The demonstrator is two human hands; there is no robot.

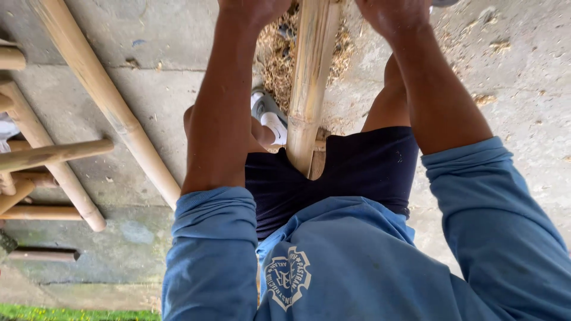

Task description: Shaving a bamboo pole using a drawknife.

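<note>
Head view: both hands [253, 9] flank an upright bamboo pole [309, 89].

head cam | steeply downward | close over forearms, lap, concrete floor [523, 119]

Soft, even daylight, outdoor feel; no hard-edged shadows. Faint diffuse shadow on concrete floor [523, 89] beside legs and under leaning bamboo pole [104, 95]. Mild sheen on forearm skin and along central bamboo pole [309, 83], no blown-out glare. Blue sleeves [505, 226] well exposed, dark shorts [357, 166] lose detail. Focus fairly sharp mid-frame; slight softness at top edge where hands are cropped. Wide-angle stretch toward corners. Colours natural.
</note>
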